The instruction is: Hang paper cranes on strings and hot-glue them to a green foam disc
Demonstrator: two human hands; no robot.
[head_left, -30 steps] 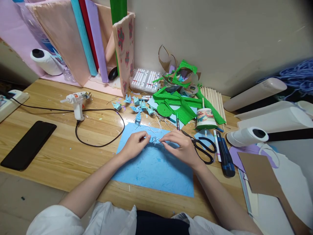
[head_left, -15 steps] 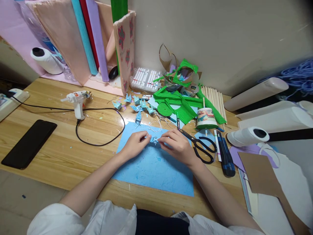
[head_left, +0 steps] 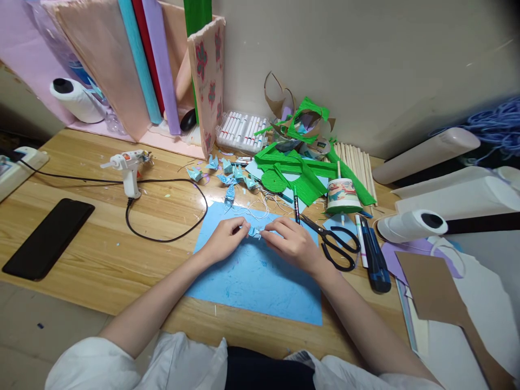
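Observation:
Above the upper part of a blue sheet [head_left: 260, 287], a small folded blue paper piece [head_left: 254, 233] is pinched between both hands. My left hand [head_left: 226, 238] grips its left end with thumb and forefinger closed. On its right end, the fingertips of my right hand [head_left: 294, 241] are closed too. The fingers cover part of its shape. Similar folded blue paper pieces [head_left: 238, 173] lie beyond the hands, with white string [head_left: 264, 206] close by. Black-handled scissors [head_left: 331, 238] rest just right of my right hand.
At left are a glue gun [head_left: 129, 173], its black cord and a phone [head_left: 49, 238]. Green crepe paper [head_left: 300, 179], a paper cup [head_left: 344, 195] and a box of markers [head_left: 244, 130] stand behind. A utility knife [head_left: 376, 257] and a thread spool [head_left: 410, 226] lie right.
Both hands have shifted very slightly left with the folded paper piece. The grip looks the same, and nothing else has visibly moved.

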